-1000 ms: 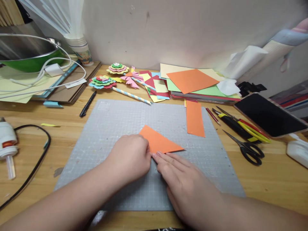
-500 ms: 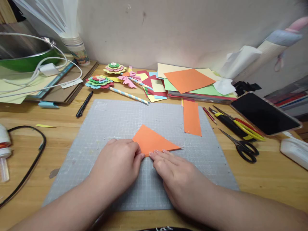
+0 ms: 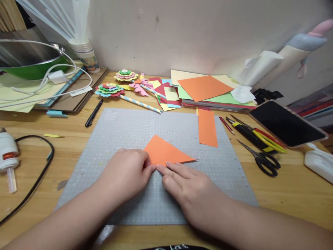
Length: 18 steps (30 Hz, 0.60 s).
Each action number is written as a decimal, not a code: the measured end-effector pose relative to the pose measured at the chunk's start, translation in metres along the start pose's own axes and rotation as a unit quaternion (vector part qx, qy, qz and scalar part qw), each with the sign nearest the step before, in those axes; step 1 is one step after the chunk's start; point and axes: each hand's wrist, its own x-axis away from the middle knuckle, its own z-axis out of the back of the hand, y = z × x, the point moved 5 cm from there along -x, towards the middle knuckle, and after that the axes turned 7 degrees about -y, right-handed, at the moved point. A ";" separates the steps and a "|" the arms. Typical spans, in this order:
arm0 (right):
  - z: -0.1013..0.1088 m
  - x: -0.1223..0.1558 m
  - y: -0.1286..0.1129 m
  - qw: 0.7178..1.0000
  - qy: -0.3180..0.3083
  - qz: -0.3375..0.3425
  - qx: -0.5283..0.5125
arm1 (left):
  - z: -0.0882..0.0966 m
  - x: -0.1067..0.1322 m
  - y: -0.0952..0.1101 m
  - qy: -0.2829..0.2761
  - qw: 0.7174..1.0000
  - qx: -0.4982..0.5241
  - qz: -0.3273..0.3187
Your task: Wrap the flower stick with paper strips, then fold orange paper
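A folded orange paper triangle (image 3: 166,152) lies on the grey cutting mat (image 3: 125,128). My left hand (image 3: 127,175) is curled, its fingertips pinching the triangle's lower left corner. My right hand (image 3: 187,185) lies flat with fingers stretched out, pressing along the triangle's lower edge. The two hands' fingertips meet at that corner. An orange paper strip (image 3: 207,127) lies on the mat to the upper right, apart from both hands.
Stack of coloured paper sheets (image 3: 205,88) and paper flowers on striped straws (image 3: 122,86) at the back. Scissors (image 3: 262,158), a cutter (image 3: 249,135), pencils and a phone (image 3: 286,123) on the right. Black pen (image 3: 94,113), glue gun (image 3: 9,156) with cable on the left.
My hands slid slightly left along the triangle's lower edge to its left corner; the paper shifted a little with them. The view wobbled.
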 end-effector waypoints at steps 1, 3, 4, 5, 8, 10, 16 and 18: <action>0.000 0.000 -0.001 1.000 -0.001 0.004 0.005 | 0.000 0.002 -0.002 0.000 1.000 0.008 0.000; 0.001 0.000 0.000 1.000 -0.011 0.009 0.004 | -0.001 0.005 -0.006 0.002 1.000 0.019 0.001; 0.001 0.001 0.001 1.000 -0.020 0.010 -0.002 | -0.002 0.006 -0.008 0.007 1.000 0.024 -0.002; 0.001 0.001 0.002 0.999 -0.030 0.010 -0.008 | -0.003 0.008 -0.010 0.017 0.999 0.029 -0.008; 0.001 0.002 0.004 0.998 -0.056 0.014 -0.018 | -0.005 0.011 -0.014 0.058 0.997 0.042 -0.026; 0.001 0.002 0.004 0.998 -0.066 0.013 -0.015 | -0.007 0.013 -0.016 0.083 0.996 0.039 -0.020; 0.002 -0.004 0.002 0.997 -0.074 0.010 0.004 | -0.007 0.017 -0.020 0.096 0.995 0.014 0.007; 0.002 -0.005 0.001 0.997 -0.073 0.009 0.006 | -0.006 0.018 -0.022 0.099 0.995 0.001 0.010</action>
